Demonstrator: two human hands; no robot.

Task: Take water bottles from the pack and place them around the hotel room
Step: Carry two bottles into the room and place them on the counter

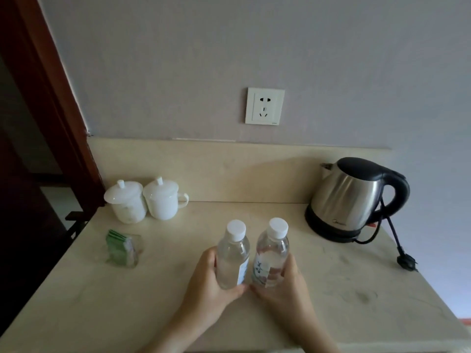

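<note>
Standing upright side by side on the cream stone worktop (107,296), two clear plastic water bottles with white caps are each gripped: the left hand (204,281) curls round the left bottle (233,258), the right hand (288,286) round the right bottle (271,253). A steel electric kettle (349,197) sits rear right, two white lidded cups (145,201) rear left.

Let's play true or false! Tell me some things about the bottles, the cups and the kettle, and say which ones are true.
1. Each hand holds one water bottle. True: the left hand grips the left bottle and the right hand grips the right bottle.
2. The bottles have blue caps. False: both caps are white.
3. The kettle is plugged into the wall socket. False: its plug lies on the counter.
4. Two white lidded cups stand at the back left. True.
5. The bottles are lying flat. False: both are upright.
</note>
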